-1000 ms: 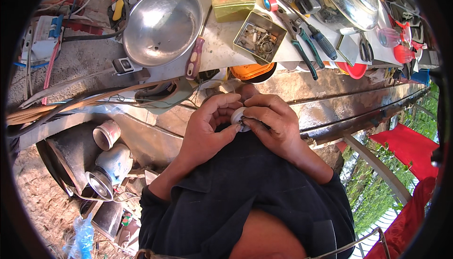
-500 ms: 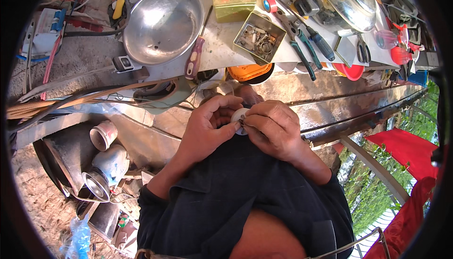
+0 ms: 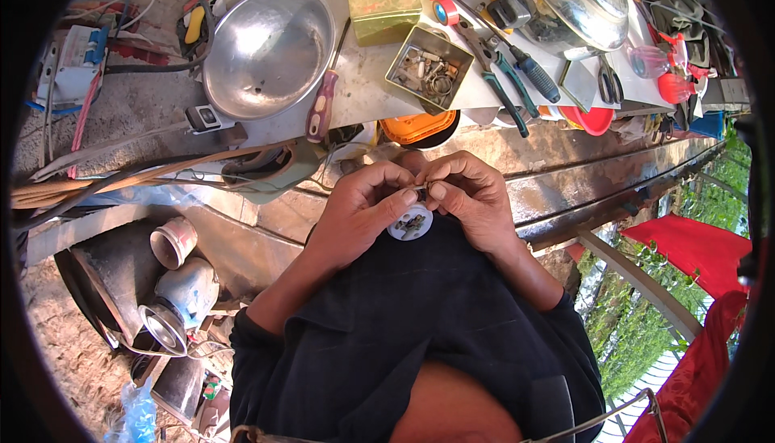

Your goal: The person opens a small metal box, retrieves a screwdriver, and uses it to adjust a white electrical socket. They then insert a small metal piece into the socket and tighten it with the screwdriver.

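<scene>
Close together in front of my dark top are my left hand [image 3: 373, 202] and my right hand [image 3: 471, 198], both with fingers pinched. Between their fingertips is a small, thin, light-coloured part [image 3: 420, 188], too small to name. Just below the fingertips sits a white round plastic piece [image 3: 410, 223], its open face up, with small dark and metallic parts inside. Whether it rests on my lap or hangs from my fingers, I cannot tell.
Ahead on the bench are a steel bowl [image 3: 270, 52], a screwdriver [image 3: 321, 108], an open tin of small metal parts [image 3: 429, 69], a greenish tin box [image 3: 383, 6] and pliers [image 3: 506, 94]. An orange container [image 3: 416, 127] stands below the bench edge. Pots [image 3: 184, 290] lie left.
The white round piece has come down slightly and tilted, so its inside now shows. My fingertips have shifted from its face to the small part above it.
</scene>
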The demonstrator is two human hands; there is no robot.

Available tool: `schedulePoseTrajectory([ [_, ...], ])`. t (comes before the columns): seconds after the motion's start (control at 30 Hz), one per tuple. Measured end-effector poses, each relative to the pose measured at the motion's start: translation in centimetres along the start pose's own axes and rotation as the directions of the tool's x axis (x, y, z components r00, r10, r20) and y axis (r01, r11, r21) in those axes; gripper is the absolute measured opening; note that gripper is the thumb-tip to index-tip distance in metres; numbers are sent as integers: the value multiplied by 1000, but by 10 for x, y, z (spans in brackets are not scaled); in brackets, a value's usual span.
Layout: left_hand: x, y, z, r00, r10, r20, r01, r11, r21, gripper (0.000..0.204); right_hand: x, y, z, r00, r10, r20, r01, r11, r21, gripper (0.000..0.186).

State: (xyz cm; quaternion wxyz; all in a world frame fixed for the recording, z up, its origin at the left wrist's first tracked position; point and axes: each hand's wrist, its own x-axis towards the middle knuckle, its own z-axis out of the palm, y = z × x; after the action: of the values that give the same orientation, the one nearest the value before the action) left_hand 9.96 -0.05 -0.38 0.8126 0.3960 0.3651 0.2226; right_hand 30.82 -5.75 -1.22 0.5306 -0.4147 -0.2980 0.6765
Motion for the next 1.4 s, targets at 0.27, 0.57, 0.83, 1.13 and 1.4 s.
schedulePoseTrajectory([
  [0.27, 2, -5, -3, 996, 81, -22, -74, 974, 215, 13, 0, 4, 1, 979, -203, 5, 184, 877, -444, 11],
  [0.57, -1, -3, 3, 997, 74, 1, -74, 995, 71, 35, -1, -1, 3, 998, 22, -58, -26, 996, -80, 9],
  [0.83, 3, -7, 12, 983, 161, -88, -147, 978, 146, 24, 2, 5, 1, 993, 108, -46, -105, 993, 45, 10],
  [1.13, 2, -6, 12, 973, 168, -160, -125, 961, 248, 16, 5, 2, 3, 1000, 29, -5, -28, 999, 24, 12],
  [1.4, 2, -6, 12, 961, 184, -208, -131, 961, 245, 16, 3, -1, 5, 997, -61, -37, 44, 933, -357, 11],
])
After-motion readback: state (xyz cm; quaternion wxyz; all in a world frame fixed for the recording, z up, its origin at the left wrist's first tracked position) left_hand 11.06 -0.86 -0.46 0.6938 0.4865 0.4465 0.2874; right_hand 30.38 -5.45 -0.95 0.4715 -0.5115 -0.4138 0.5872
